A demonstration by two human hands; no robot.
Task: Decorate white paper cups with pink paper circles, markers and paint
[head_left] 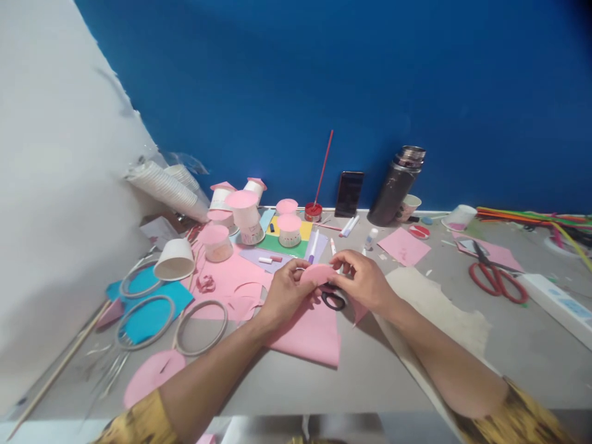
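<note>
Between my two hands is a pink paper disc (318,272), held up over the desk. My left hand (291,287) pinches its left edge, thumb on the front face. The fingers of my right hand (358,277) close on its right edge. Just below the disc shows a dark scissor handle loop (333,301); the rest of those scissors is hidden by my hands and the paper. Beneath my hands lies a large pink paper sheet (309,342) with a curled front edge. Cut pink scraps (245,299) lie left of my left hand.
Paper cups topped with pink discs (243,213) stand at back left, near stacked cups (164,188). Embroidery hoops (202,328) lie at left. A phone (349,194) and black flask (395,188) stand by the wall. Red-handled scissors (497,280) and a power strip (557,305) are right.
</note>
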